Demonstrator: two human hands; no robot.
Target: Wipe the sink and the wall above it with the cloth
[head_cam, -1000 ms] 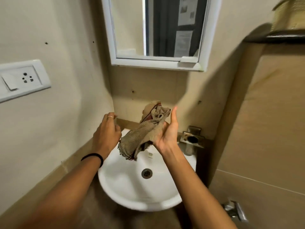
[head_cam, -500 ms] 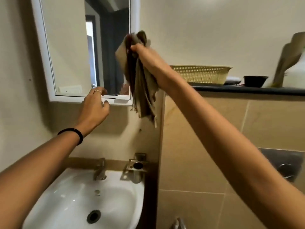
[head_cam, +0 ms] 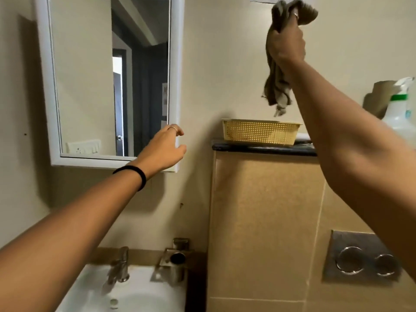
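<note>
We see the right hand (head_cam: pixel 285 42) raised high against the wall (head_cam: pixel 225 64), its fingers closed tight around a bunched brown cloth (head_cam: pixel 277 86). Part of the cloth bulges out above the fist, and the rest hangs down in a loose tail whose frayed end dangles just above a yellow basket (head_cam: pixel 261 132). The basket sits on a dark ledge (head_cam: pixel 263 148) that tops a tiled panel (head_cam: pixel 265 221), and a white spray bottle (head_cam: pixel 399 109) with a green collar stands farther right on that ledge, partly hidden behind the right forearm.

The left hand (head_cam: pixel 163 150) reaches out lower down, in front of the bottom right corner of the white-framed mirror (head_cam: pixel 108 82). Its fingers are loosely spread and curled, holding nothing; we cannot tell whether they touch the frame. A black band (head_cam: pixel 135 173) circles that wrist and a ring shows on one finger.

Below, the white sink (head_cam: pixel 139 296) sits in the corner, well apart from the cloth. A metal tap (head_cam: pixel 119 266) stands at its back edge, and a metal holder (head_cam: pixel 175 258) is fixed to the wall just beside it. On the tiled panel to the right we see a metal flush plate (head_cam: pixel 362 260) with two round buttons.
</note>
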